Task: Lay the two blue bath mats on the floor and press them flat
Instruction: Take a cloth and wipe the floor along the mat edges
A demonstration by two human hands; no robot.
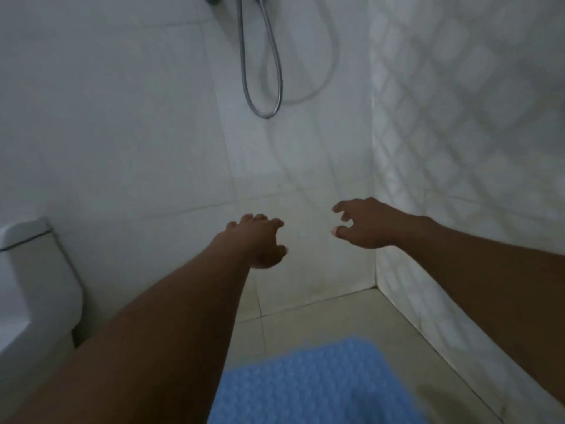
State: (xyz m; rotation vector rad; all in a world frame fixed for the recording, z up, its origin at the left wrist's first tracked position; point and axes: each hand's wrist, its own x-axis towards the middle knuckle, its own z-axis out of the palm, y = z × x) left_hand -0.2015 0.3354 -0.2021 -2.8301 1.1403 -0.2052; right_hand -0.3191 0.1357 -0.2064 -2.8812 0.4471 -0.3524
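Blue bath mat lies at lower centre. Left hand and right hand hover mid-frame, loosely open, holding nothing. Unpressed, its edges may curl and trip someone.

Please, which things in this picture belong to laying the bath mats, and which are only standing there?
For the job: blue bumpy-textured bath mat, lying flat (only one shows); beige tiled floor under it; left hand and right hand, both empty.
Only there: white ceramic toilet; looped silver metal shower hose; white tiled wall.
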